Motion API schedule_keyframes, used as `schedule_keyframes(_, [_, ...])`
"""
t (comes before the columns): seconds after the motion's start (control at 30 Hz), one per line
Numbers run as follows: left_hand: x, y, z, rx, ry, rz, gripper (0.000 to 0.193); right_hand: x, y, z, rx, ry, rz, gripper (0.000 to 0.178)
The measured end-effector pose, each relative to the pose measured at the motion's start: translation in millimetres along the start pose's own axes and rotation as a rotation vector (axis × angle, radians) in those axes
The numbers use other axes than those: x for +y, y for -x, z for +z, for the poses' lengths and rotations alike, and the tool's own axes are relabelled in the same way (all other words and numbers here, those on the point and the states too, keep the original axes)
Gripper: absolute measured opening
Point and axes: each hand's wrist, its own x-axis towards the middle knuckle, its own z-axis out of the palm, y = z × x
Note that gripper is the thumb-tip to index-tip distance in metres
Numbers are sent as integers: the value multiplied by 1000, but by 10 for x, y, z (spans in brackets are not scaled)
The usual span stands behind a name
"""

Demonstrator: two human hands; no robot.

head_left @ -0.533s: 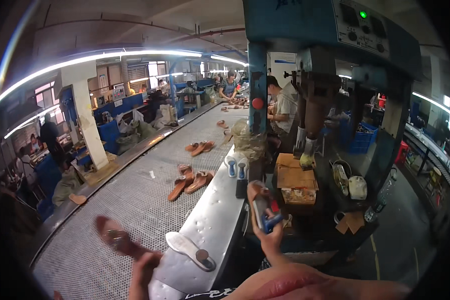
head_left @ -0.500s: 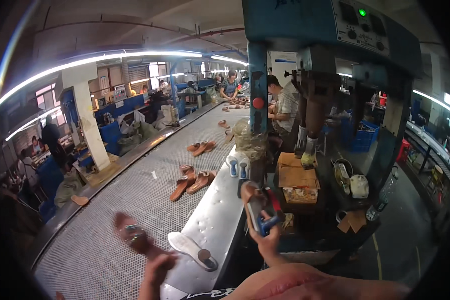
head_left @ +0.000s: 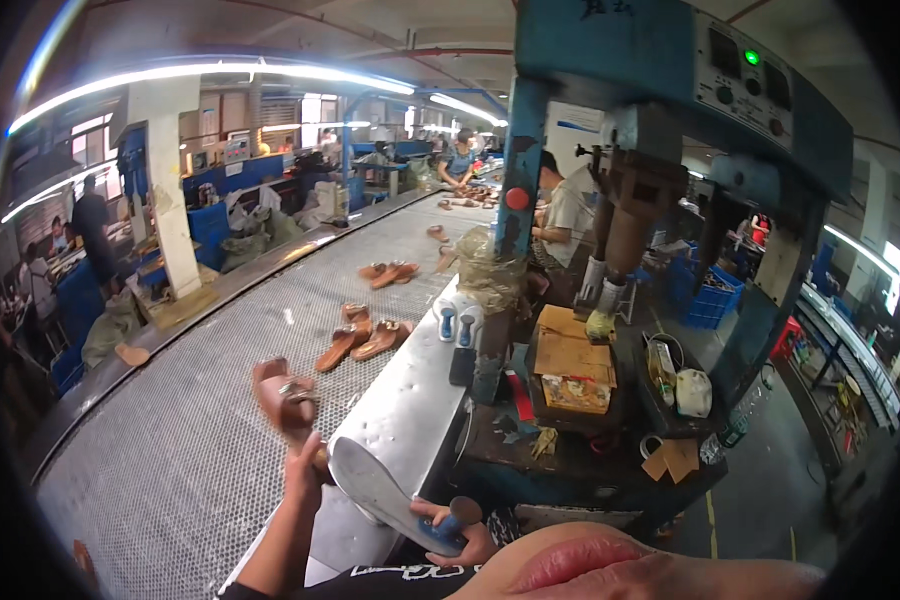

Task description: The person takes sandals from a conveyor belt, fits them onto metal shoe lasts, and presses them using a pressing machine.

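Observation:
My left hand (head_left: 304, 478) grips a brown sandal (head_left: 282, 398) by its heel end and holds it up over the edge of the mesh conveyor belt (head_left: 170, 470). My right hand (head_left: 462, 532) is low in the picture, fingers closed on the near end of a white insole (head_left: 375, 488). A small blue object (head_left: 450, 524) is in the same hand. The insole tilts up toward the sandal and nearly touches my left hand. Both hover above the metal ledge (head_left: 410, 400) beside the belt.
More brown sandals (head_left: 362, 338) lie farther up the belt. A blue press machine (head_left: 670, 110) stands to the right, with a cardboard box (head_left: 573, 360), two small bottles (head_left: 457, 322) and tools on its bench. Other people work along the line and at the far end.
My left hand lifted the brown sandal off the belt and brought it closer. My right hand dropped from the machine bench to the white insole, which has come up off the ledge.

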Motion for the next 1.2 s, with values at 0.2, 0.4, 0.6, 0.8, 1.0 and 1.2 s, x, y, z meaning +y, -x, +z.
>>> schedule_keyframes(0.2, [-840, 607, 825, -422, -317, 12, 48, -195, -101, -27, 178, 239, -231, 51])
schedule_keyframes(0.4, [-703, 913, 1160, -1021, -753, -94, 53, -511, 239, -478, 355, 368, -38, 56])
schedule_keyframes(0.6, [-956, 824, 1434, -1212, -430, -169, 50, -802, 133, -955, 605, 529, 1, 71])
schedule_keyframes(0.8, [-1825, 713, 975, -1153, -739, -313, 48, -234, -697, -2246, 615, 1258, 454, 63])
schedule_keyframes(1.0, [-1685, 733, 1160, -1500, -678, -234, 50, 306, -598, -2659, 703, 1111, 233, 72])
schedule_keyframes(1.2, [-1660, 712, 1034, -1449, -649, -262, 46, 253, -577, -2822, 726, 1282, 384, 66])
